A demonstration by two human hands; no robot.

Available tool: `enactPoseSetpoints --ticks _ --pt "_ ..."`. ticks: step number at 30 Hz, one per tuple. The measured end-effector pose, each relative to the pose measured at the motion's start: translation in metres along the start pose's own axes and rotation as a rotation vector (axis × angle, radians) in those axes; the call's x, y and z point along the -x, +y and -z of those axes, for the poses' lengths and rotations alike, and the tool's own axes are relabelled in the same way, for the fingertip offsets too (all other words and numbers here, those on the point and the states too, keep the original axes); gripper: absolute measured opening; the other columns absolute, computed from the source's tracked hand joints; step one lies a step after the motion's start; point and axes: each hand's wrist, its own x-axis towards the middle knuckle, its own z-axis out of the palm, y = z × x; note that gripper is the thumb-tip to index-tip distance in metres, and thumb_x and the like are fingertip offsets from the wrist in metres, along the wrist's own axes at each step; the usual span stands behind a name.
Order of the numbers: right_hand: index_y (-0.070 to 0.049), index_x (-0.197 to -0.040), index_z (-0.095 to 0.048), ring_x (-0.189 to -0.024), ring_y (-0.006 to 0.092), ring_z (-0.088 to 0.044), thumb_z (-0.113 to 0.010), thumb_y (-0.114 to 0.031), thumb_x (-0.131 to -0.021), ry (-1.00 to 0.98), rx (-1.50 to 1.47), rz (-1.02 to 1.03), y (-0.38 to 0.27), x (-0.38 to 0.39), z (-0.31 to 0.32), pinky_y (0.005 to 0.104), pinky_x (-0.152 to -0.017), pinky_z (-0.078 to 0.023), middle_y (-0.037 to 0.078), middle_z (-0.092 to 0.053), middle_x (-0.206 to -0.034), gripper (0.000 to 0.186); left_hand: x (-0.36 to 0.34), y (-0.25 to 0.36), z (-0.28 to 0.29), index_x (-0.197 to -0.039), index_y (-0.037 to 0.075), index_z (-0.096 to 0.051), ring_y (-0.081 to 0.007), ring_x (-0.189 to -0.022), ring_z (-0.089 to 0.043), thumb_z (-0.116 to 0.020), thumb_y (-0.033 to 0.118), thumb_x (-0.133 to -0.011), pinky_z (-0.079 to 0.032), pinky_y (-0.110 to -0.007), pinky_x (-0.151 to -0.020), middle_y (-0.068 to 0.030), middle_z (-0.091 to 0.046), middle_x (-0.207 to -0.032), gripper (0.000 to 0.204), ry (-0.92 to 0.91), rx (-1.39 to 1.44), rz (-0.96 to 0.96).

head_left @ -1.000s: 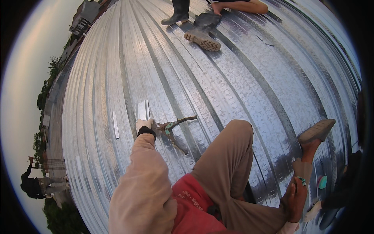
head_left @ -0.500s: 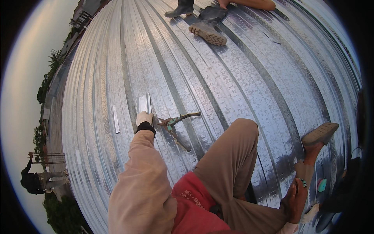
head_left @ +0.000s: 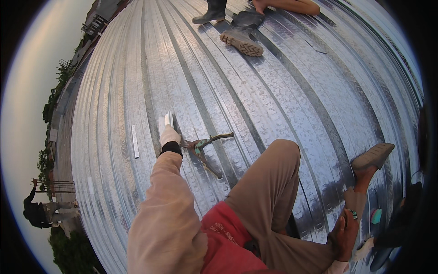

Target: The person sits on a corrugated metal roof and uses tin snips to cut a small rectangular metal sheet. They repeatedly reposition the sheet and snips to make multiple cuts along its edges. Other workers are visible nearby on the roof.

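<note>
Ribbed, galvanised roofing sheet (head_left: 196,91) forms the working surface. Nearest, at lower right, what appears to be the bare right hand (head_left: 343,235) rests against the bent leg, well apart from the tools; whether its fingers grip anything cannot be told. Farther forward, the gloved left hand (head_left: 169,136) is closed narrow on a short, pale sheet-metal strip (head_left: 168,118). This strip projects beyond the fingertips, away from the wearer, its long axis roughly along the roof ribs. Tin snips (head_left: 199,145) lie just to the right of that glove, blades toward it, handles spread; contact cannot be confirmed. The left hand is clearly nearer to both. Left of the glove lies a loose, narrow strip (head_left: 135,141). Beyond are a co-worker's dark rubber boots (head_left: 242,43); at far left, another person (head_left: 39,212).
</note>
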Motion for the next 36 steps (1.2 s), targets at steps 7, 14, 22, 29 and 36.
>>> enactPoseSetpoints --ticks 7,14,22,29,36 --pt "0.0 -0.133 -0.063 -0.106 0.0462 -0.062 -0.055 -0.014 -0.104 -0.078 -0.023 -0.045 0.006 0.002 0.0 0.0518 -0.094 -0.047 0.025 -0.069 -0.119 0.033 -0.028 -0.034 0.006 -0.125 -0.003 -0.066 -0.0435 -0.114 -0.073 -0.068 0.024 -0.086 -0.056 -0.049 -0.098 -0.03 -0.074 -0.118 0.047 0.147 0.205 0.133" --pt "0.004 -0.129 -0.063 -0.095 0.0473 -0.064 -0.054 -0.013 -0.103 -0.046 -0.036 0.021 0.005 0.001 -0.003 0.0543 -0.086 -0.048 0.027 -0.067 -0.103 0.032 -0.079 -0.083 0.015 -0.11 -0.008 -0.074 -0.0277 -0.068 -0.068 -0.068 0.025 -0.087 -0.054 -0.045 -0.064 -0.0144 -0.068 -0.078 0.04 0.173 1.252 0.168" --pt "0.005 -0.128 -0.063 -0.096 0.0483 -0.064 -0.054 -0.016 -0.105 -0.042 -0.079 0.05 0.003 0.0 -0.001 0.054 -0.085 -0.049 0.028 -0.068 -0.109 0.032 0.024 0.031 0.106 -0.138 -0.01 -0.059 -0.02 -0.095 -0.067 -0.071 0.024 -0.091 -0.054 -0.034 -0.084 -0.0157 -0.071 -0.113 0.059 0.203 1.133 -0.341" --pt "0.004 -0.129 -0.063 -0.1 0.048 -0.063 -0.051 -0.022 -0.108 -0.102 -0.096 -0.005 -0.002 0.003 0.007 0.0532 -0.089 -0.048 0.027 -0.068 -0.113 0.036 0.107 0.155 0.101 -0.141 0.0 -0.062 -0.0261 -0.103 -0.071 -0.07 0.024 -0.092 -0.056 -0.039 -0.093 -0.0181 -0.073 -0.118 0.055 -0.151 0.838 -0.646" --pt "0.004 -0.133 -0.062 -0.107 0.0478 -0.064 -0.052 -0.024 -0.107 -0.066 -0.102 0.005 0.01 0.008 0.002 0.0528 -0.094 -0.049 0.027 -0.068 -0.118 0.039 0.164 0.22 0.02 -0.13 0.005 -0.065 -0.0401 -0.11 -0.068 -0.07 0.017 -0.09 -0.055 -0.049 -0.095 -0.0209 -0.071 -0.117 0.042 0.044 0.346 -1.21"
